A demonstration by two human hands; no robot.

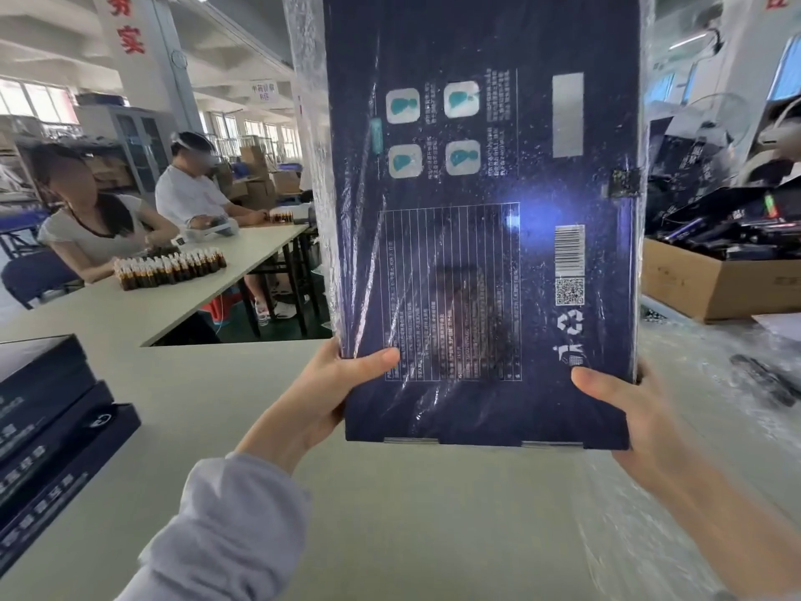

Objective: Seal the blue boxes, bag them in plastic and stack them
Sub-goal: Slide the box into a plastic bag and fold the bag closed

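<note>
A large dark blue box (481, 236) stands upright in the air in front of me, its printed back facing me. A clear plastic bag (310, 136) covers its upper part; the box's lower end looks uncovered. My left hand (333, 392) grips the lower left corner, thumb across the face. My right hand (624, 409) grips the lower right corner the same way. A stack of blue boxes (47, 431) lies at the left edge of the table.
The pale table (390, 514) spreads below the box. Loose plastic film (711, 383) covers its right side, with a dark object (763, 379) under it. A cardboard carton (719, 279) stands at the back right. Two people sit at the far-left table with brown bottles (169, 266).
</note>
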